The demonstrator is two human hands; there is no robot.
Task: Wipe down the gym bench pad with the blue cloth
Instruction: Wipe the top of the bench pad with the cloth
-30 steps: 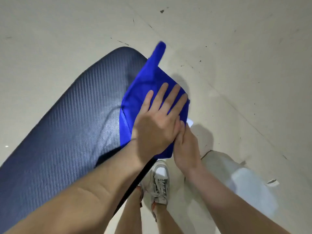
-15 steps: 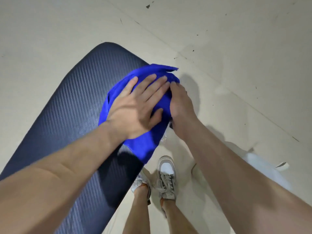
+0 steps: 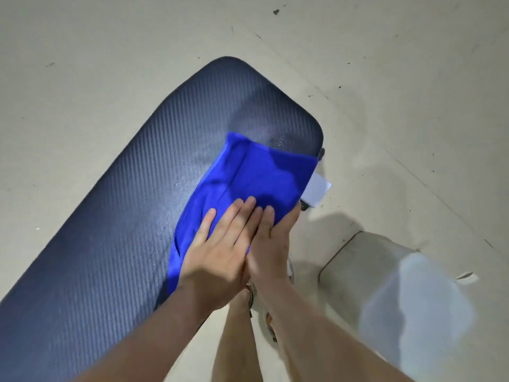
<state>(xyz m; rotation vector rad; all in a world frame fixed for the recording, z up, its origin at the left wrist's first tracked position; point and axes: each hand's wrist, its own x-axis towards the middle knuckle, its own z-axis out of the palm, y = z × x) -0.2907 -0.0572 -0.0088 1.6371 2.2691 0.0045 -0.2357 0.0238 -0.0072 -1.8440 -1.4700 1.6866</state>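
The dark bench pad [image 3: 110, 216], with a woven carbon-like pattern, runs from the bottom left to its rounded end at the upper middle. The blue cloth [image 3: 256, 175] lies spread over the pad's right edge near that end. My left hand [image 3: 220, 252] presses flat on the cloth's near part, fingers straight and together. My right hand [image 3: 272, 244] sits beside it at the pad's edge, its fingers tucked under the cloth's hanging side and partly hidden by my left hand. A damp sheen shows on the pad beside the cloth.
A white tag [image 3: 316, 191] sticks out below the pad's right edge. My legs and shoes [image 3: 250, 299] stand close to the bench. A pale slab [image 3: 358, 266] lies on the beige floor to the right, with a bright light patch [image 3: 413, 312] on it.
The cloth was bunched under both hands near the pad's end; now it lies spread flat, and both hands have slid back toward me along the right edge.
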